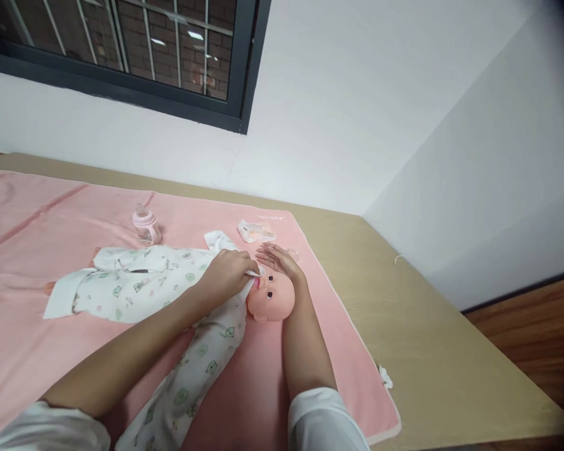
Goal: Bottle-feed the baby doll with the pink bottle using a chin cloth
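Note:
A baby doll [275, 299] lies on its back, its bald head pointing right. It wears a white romper [155, 282] printed with green and grey animals, and one long sleeve stretches toward me. My left hand [230, 274] is closed, pinching a bit of white cloth [259, 272] against the doll's mouth and chin. Whether that cloth is a separate piece or the romper's collar, I cannot tell. My right hand [278, 259] rests beside the far side of the doll's head, fingers stretched out and holding nothing visible. The forearm curves around the crown of the head.
A pink mat [329, 326] covers much of the wooden tabletop [404, 326]. Beyond the doll stand a pink-topped baby bottle [146, 225] and a clear plastic packet [256, 230]. A crumpled white piece [385, 377] lies by the mat's right edge. White walls and a dark-framed window [244, 69] rise behind.

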A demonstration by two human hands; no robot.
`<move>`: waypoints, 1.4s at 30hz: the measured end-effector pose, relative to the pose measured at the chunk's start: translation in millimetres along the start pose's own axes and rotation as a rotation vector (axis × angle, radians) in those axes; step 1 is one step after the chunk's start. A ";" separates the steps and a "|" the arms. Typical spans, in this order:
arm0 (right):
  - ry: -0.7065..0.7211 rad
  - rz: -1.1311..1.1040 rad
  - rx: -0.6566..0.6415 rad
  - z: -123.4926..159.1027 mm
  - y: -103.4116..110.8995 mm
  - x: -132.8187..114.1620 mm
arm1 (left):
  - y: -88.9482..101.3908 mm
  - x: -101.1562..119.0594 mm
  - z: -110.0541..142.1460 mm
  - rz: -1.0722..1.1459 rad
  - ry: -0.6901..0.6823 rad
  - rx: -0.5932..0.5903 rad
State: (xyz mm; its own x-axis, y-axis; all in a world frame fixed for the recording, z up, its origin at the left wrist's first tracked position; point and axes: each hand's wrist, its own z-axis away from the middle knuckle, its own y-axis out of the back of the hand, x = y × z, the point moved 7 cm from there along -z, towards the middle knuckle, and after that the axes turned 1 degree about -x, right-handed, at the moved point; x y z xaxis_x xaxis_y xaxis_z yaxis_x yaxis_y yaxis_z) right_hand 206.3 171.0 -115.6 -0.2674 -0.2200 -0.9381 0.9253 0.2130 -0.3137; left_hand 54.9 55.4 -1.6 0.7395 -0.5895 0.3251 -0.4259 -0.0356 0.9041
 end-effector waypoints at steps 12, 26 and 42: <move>-0.014 -0.035 -0.030 -8.9 12.2 8.3 | 2.2 -7.7 2.9 0.127 0.116 0.058; -0.014 -0.013 -0.057 -13.5 18.4 10.1 | 1.4 7.3 10.3 0.328 0.084 -0.053; -0.035 -0.017 -0.040 -16.5 21.0 13.5 | -3.2 0.0 5.6 0.290 0.075 0.001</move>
State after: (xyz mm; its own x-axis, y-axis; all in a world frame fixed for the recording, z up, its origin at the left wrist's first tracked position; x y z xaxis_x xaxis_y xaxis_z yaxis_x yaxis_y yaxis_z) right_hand 217.7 188.3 -137.3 -0.2726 -0.2569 -0.9272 0.9092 0.2465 -0.3356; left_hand 53.3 51.0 -6.1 0.6233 -0.5136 0.5896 -0.6257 0.1246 0.7700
